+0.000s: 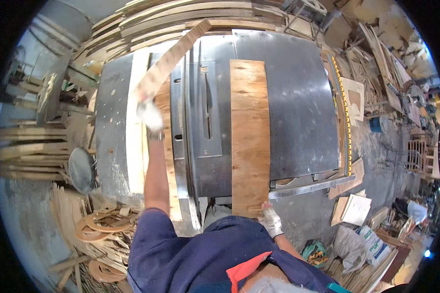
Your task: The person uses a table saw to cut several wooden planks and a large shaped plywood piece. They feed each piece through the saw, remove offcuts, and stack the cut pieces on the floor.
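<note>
My left hand (150,116), in a white glove and smeared by motion, grips the lower end of a narrow plywood strip (178,54). The strip slants up and to the right, over the left part of a grey metal saw table (298,102). A longer, wider plywood board (250,146) lies lengthwise on the table, right of the blade slot (208,105). At its near right corner, my gloved right hand (271,220) holds the edge. Beneath my left forearm lie a pale board (136,127) and another plywood strip (175,190).
A long metal rail (191,132) runs along the table, left of the slot. Stacked planks (181,19) line the far side. Wood rings (107,222) and offcuts pile up at lower left; plastic bags (351,248) lie at lower right. A round stool (82,170) stands left.
</note>
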Tool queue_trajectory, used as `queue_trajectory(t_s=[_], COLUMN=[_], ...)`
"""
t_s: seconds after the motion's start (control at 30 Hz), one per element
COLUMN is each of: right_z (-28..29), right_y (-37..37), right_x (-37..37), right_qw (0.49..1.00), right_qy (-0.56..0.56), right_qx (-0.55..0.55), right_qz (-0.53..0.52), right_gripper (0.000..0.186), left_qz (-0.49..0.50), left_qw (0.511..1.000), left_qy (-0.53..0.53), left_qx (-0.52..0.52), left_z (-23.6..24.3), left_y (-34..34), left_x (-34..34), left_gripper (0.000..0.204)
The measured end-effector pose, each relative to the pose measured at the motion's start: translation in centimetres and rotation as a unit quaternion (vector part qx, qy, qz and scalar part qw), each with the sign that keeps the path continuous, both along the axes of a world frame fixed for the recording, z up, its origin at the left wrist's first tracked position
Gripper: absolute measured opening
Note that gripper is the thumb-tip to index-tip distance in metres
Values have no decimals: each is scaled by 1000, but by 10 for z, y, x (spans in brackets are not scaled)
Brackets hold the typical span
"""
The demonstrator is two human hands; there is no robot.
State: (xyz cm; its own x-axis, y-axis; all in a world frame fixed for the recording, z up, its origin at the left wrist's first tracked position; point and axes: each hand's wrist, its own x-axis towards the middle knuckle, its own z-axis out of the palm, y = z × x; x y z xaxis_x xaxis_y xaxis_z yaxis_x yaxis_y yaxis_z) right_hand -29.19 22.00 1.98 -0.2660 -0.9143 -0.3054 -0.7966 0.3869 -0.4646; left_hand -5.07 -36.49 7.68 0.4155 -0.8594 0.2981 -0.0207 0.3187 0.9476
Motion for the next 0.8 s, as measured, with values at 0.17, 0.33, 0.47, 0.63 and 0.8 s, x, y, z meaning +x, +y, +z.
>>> queue_trajectory(t_s=[0.17,0.33,0.47,0.63,0.8], right_z=[-46,-84,-84,-66,-42], right_y=[9,-12,-5,43,126], right_x=[-11,-25,-28,-14,36], right_qw=[969,867,844,854,844], right_qy=[-117,-411,-441,-433,-452], right_qx=[0,29,2,25,109], right_qz=[-216,-281,-304,-287,-267], right_gripper=[48,38,34,32,32], left_qz=[99,162,118,204,-178], left_qw=[965,946,941,896,876], left_qy=[233,281,315,58,-279], left_qx=[61,-9,36,390,350], left_z=[26,25,6,-36,-75], left_y=[209,360,408,471,575], left_x=[93,120,134,106,49], left_gripper=[43,41,39,38,49])
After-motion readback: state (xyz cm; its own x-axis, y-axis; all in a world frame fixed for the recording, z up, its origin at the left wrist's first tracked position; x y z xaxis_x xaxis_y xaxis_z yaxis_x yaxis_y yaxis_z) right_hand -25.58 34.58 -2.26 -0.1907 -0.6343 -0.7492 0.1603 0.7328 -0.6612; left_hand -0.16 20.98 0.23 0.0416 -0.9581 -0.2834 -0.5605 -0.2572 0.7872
